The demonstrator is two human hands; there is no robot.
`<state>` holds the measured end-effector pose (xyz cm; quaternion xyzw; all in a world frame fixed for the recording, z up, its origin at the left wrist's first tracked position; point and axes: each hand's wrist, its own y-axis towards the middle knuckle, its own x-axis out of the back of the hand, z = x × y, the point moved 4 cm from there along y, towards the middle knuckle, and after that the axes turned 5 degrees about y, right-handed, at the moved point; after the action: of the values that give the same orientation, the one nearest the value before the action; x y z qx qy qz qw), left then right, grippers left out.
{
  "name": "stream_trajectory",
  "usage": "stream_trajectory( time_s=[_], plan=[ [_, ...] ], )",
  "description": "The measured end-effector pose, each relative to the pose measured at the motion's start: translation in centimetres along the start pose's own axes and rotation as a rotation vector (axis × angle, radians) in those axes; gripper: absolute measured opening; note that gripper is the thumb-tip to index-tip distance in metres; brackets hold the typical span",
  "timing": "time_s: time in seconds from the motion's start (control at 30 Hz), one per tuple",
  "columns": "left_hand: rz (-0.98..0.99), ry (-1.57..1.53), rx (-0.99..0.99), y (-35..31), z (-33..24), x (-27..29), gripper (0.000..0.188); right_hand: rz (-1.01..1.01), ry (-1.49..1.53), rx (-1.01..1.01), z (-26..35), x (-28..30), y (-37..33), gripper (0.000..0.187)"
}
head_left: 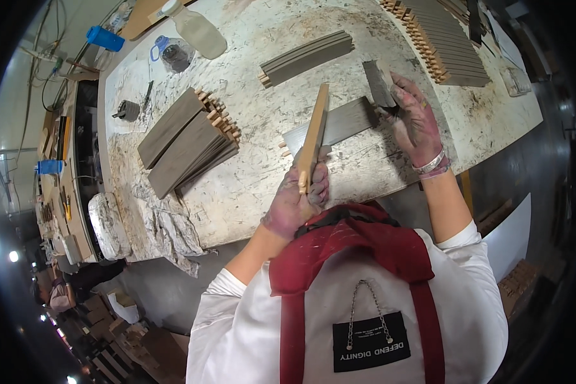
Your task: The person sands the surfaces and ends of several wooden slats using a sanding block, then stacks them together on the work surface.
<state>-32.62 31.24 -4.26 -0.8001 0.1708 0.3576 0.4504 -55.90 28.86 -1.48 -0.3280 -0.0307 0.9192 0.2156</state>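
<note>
My left hand (296,201), stained pink and grey, is closed round the lower end of a narrow wooden slat (316,128) with a peg at its end. The slat stands tilted on edge, its bare tan side showing. Beneath it on the table lies a flat grey-coated slat (351,121) with small pegs at its left end. My right hand (417,121) grips a dark grey, flat pad-like piece (379,84) just past that slat's right end; its exact kind is unclear.
On the stained white table (249,217) lie a short stack of grey slats (307,56), a fanned pile (189,144) at left and a long row (451,45) at far right. A cloudy bottle (200,32), a blue-handled jug (173,54) and crumpled sheeting (166,230) sit leftward.
</note>
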Motion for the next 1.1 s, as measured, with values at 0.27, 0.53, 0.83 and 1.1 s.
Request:
stream_trajectory(
  time_s=[0.27, 0.53, 0.83, 1.1],
  plan=[
    [-0.002, -0.092, 0.088, 1.3, -0.2, -0.2, 0.037, 0.043, -0.044, 0.016, -0.2, 1.0, -1.4, 0.040],
    [0.225, 0.166, -0.257, 2.0, -0.8, 0.0, 0.055, 0.329, -0.912, 0.534, 2.3, 0.6, -5.6, 0.037],
    [0.199, 0.370, -0.323, 2.8, -2.1, 0.5, 0.052, 1.001, -1.317, 0.840, 0.8, -4.9, -8.5, 0.031],
    [0.136, 0.415, -0.385, 1.0, -4.0, -0.1, 0.039, 1.016, -1.587, 0.911, 3.6, -4.4, -6.8, 0.025]
  ],
)
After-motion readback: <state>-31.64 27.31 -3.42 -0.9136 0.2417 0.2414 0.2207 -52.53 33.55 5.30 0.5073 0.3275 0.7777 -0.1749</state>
